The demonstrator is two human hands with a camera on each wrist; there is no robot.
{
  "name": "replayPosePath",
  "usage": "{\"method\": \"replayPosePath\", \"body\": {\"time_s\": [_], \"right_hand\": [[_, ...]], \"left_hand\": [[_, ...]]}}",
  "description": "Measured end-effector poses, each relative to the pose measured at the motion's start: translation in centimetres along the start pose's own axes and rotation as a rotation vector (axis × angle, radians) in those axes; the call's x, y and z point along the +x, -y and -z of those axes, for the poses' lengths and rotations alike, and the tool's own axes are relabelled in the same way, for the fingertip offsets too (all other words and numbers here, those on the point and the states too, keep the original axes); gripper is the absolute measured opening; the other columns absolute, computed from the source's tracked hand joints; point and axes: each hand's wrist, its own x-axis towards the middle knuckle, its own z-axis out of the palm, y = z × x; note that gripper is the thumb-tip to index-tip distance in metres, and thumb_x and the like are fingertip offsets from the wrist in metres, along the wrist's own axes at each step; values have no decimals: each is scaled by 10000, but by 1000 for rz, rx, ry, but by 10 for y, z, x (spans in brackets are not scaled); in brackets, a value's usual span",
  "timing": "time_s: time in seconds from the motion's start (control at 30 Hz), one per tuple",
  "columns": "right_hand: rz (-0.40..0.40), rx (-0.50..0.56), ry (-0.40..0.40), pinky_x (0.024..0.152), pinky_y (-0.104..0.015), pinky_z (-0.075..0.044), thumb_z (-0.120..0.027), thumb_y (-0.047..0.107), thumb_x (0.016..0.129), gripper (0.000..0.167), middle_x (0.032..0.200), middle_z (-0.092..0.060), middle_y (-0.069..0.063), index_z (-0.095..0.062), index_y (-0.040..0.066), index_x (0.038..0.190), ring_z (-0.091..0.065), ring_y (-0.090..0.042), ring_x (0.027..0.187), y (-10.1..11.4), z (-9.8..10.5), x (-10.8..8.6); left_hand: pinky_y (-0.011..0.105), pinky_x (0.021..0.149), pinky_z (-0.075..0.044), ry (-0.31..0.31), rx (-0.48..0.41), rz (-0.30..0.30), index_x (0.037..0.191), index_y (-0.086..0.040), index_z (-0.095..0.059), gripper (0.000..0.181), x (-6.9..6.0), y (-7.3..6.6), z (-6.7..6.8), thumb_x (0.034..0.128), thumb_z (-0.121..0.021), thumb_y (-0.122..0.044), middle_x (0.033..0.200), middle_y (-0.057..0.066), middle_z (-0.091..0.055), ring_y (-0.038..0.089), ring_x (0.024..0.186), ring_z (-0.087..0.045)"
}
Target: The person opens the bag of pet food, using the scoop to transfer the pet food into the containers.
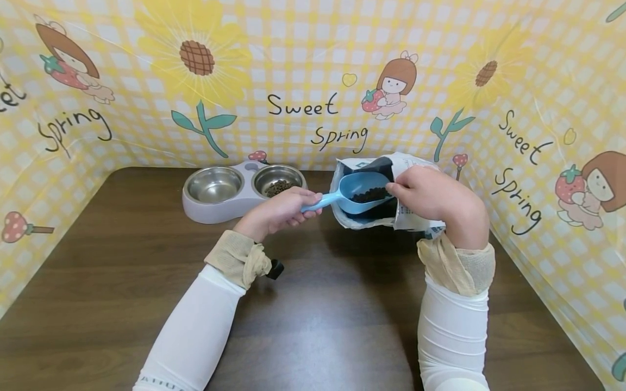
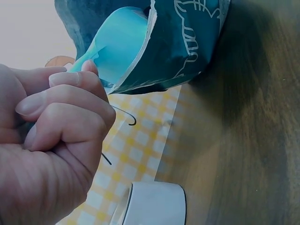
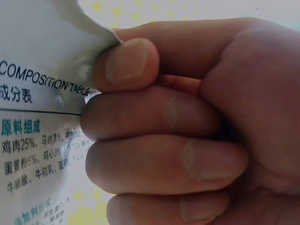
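A light blue scoop (image 1: 359,187) carries dark kibble (image 1: 370,195) at the mouth of a pet food bag (image 1: 340,218). My left hand (image 1: 283,210) holds the scoop by its handle; in the left wrist view that hand (image 2: 61,122) has its fingers curled, and the scoop's bowl (image 2: 123,40) lies partly inside the bag (image 2: 161,61). The bag's upper edge is pinched by my right hand (image 1: 437,198). Up close in the right wrist view, thumb and curled fingers of the hand (image 3: 159,122) grip the printed bag wall (image 3: 42,117).
Left of the bag stands a pale double feeder (image 1: 212,215) with two steel bowls. Its left bowl (image 1: 215,185) shows bare metal; the right bowl (image 1: 279,176) holds some kibble. A yellow checked cloth (image 1: 313,70) hangs behind and at both sides of the brown table (image 1: 313,304).
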Motion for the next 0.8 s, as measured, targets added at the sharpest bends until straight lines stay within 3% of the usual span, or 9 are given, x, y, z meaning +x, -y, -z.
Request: {"method": "replayPosePath", "body": {"time_s": [0.33,0.53,0.8], "right_hand": [[11,-30,-22,667,-338,-432,-525,268,1136,468,636,-455,11,-559,137,687,-505,-194,626,2,2,-1],[1,-12,-11,649,-338,-433,-542,269,1133,462,629,-455,13,-566,135,691,-499,-191,605,1,0,-1],[14,-18,-17,650,-337,-436,-539,246,1128,466,620,-450,15,-555,138,675,-498,-189,596,1,-1,0]], "left_hand": [[192,517,-250,10,-28,-12,1023,-14,-610,375,-8,-10,1,1181,-429,-302,714,-58,-484,60,560,-340],[195,527,-242,27,-12,-6,1012,-35,-623,366,-14,-9,11,1178,-438,-304,723,-57,-482,72,567,-341],[175,513,-242,50,-60,-29,1010,-5,-597,365,-24,-10,26,1183,-418,-272,683,-60,-467,46,549,-342]]}}
